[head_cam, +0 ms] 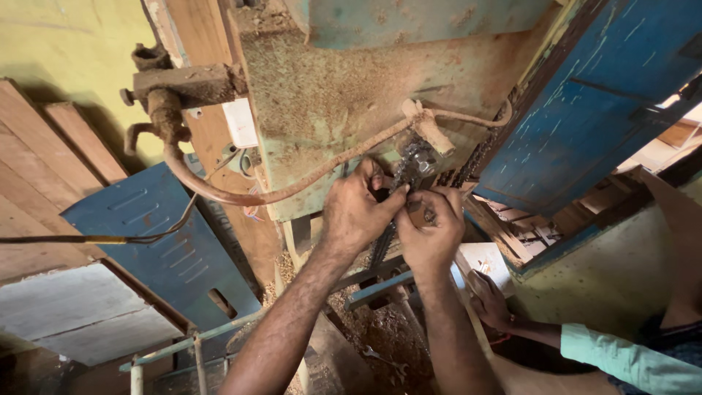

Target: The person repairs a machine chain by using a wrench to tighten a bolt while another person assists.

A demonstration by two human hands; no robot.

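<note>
machine body (344,80): big green-painted metal housing, coated in sawdust, fills the upper centre; everything else hangs off it or leans near it.
blue door (585,110): hinged panel swung open at right, likely to expose the drive parts behind.
blue cover panel (157,241): slotted sheet, off the machine, leaning at lower left, out of the way.
wooden planks (44,168): stacked against the yellow wall at left.
bent rod (292,186): rusty curved bar running from the crusted bracket (183,84) at upper left across to the chain area.
co-worker's hand (488,300): second person, teal sleeve, low right, resting on a part below; kept clear of the chain.
left hand (358,208): grip pressed together, thumb and fingers pinching the chain from the left, seemingly to steady it.
right hand (433,230): grip curled closed around a small brown piece at the chain; what exactly it pinches is half hidden.
chain (409,172): dark, greasy roller chain, centre of the frame, hanging down from the housing between both hands, touching both.
spanner (380,358): lies in sawdust below, untouched.
</note>
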